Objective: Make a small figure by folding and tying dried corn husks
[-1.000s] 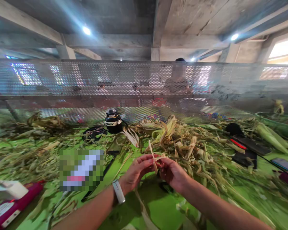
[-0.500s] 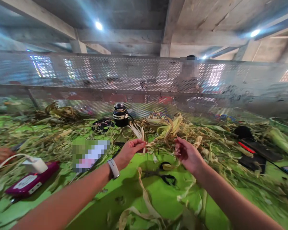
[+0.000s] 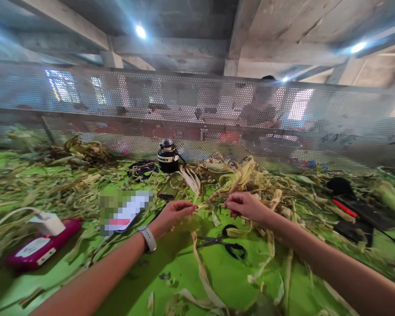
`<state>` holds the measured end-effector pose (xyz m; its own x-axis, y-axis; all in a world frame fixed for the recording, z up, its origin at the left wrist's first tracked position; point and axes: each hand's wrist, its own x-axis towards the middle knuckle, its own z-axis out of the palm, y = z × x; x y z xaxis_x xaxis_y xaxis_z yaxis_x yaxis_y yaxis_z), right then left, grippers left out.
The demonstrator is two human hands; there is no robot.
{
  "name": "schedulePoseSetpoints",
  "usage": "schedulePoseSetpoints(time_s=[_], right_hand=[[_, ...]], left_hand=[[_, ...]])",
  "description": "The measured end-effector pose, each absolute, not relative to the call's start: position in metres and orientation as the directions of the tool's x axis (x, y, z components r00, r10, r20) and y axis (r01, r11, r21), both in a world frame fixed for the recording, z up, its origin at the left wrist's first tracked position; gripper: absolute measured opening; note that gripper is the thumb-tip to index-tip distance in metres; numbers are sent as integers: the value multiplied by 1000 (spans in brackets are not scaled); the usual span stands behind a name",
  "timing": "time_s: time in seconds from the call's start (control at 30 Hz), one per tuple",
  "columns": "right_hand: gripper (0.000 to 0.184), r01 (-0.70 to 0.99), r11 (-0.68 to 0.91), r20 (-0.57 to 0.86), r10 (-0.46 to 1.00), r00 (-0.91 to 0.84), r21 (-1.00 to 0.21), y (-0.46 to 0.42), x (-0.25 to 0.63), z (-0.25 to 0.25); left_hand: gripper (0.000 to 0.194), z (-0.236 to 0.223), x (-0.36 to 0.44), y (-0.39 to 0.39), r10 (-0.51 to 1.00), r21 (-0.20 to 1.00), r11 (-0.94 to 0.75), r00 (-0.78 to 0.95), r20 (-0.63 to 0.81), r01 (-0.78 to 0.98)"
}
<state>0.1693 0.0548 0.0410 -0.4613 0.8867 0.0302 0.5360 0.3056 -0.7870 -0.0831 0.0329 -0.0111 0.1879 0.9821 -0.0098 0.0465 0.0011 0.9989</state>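
Observation:
My left hand, with a pale watch band on its wrist, pinches thumb and forefinger at a small pale piece of dried corn husk. Just above the fingertips lies a fanned bundle of whitish husk strips. Across a short gap, my right hand has its fingers curled and drawn together beside the husk pile; whatever may be between them is hidden. Black-handled scissors lie on the green tabletop below the hands, with a long curled husk strip across the blades.
A black jar-shaped bottle stands behind the hands. A phone and a magenta power strip with a white plug lie left. Dark devices are at right. Beyond a perforated metal screen, a person is visible.
My hands held a crossed husk piece together, then parted. The left carried it forward to the whitish bundle; the right drew away to the right. The view shifted, uncovering the scissors.

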Motion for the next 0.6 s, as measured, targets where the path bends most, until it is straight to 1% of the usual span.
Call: schedulePoseSetpoints(time_s=[0.07, 0.13, 0.23, 0.3, 0.37, 0.43, 0.6], right_hand=[[15, 646, 427, 48, 854, -518, -633, 54, 181, 46], [11, 725, 521, 62, 828, -557, -451, 53, 194, 52], [14, 778, 593, 61, 802, -594, -208, 53, 213, 59], [16, 781, 618, 64, 786, -614, -93, 54, 222, 60], [18, 776, 631, 82, 774, -628, -17, 54, 227, 61], [19, 776, 630, 113, 770, -628, 26, 53, 231, 61], [20, 821, 569, 236, 791, -564, 53, 49, 239, 61]], left_hand=[[41, -11, -85, 33, 981, 993, -24, 194, 1, 112], [44, -11, -86, 34, 977, 978, -64, 211, 21, 200], [40, -10, -85, 33, 974, 940, -132, 218, 63, 315], [40, -8, -85, 32, 979, 921, -143, 191, 77, 363], [43, -6, -84, 30, 986, 908, -127, 151, 71, 399], [45, -4, -85, 28, 992, 894, -112, 99, 77, 433], [48, -9, -90, 29, 989, 882, -114, -27, 142, 457]])
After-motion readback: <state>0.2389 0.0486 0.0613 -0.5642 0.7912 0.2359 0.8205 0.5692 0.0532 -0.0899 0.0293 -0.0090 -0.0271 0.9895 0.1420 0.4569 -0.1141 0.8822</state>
